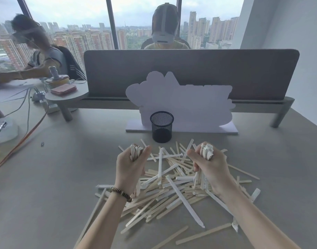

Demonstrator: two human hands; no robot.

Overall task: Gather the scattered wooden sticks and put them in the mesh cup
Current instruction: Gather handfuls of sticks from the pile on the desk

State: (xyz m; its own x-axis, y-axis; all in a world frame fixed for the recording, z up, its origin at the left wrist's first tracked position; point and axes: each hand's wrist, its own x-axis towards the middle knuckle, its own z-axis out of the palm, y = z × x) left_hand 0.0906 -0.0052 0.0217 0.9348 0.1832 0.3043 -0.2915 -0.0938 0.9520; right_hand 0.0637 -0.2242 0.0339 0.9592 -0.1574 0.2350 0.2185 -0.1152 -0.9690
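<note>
A big heap of flat wooden sticks (172, 187), some bare and some in white paper wrappers, lies spread on the grey table (64, 177) in front of me. My left hand (130, 168) is closed around an upright bundle of sticks above the heap's left side. My right hand (209, 164) grips another bundle above the right side. The black mesh cup (161, 129) stands upright just beyond the heap, between the two hands and apart from both. It looks empty inside.
A white cut-out sign (181, 103) on a flat base stands right behind the cup, with a grey desk divider (190, 72) behind it. Cables (28, 133) and a small round shelf (66, 96) sit at the left. Two people sit at neighbouring desks.
</note>
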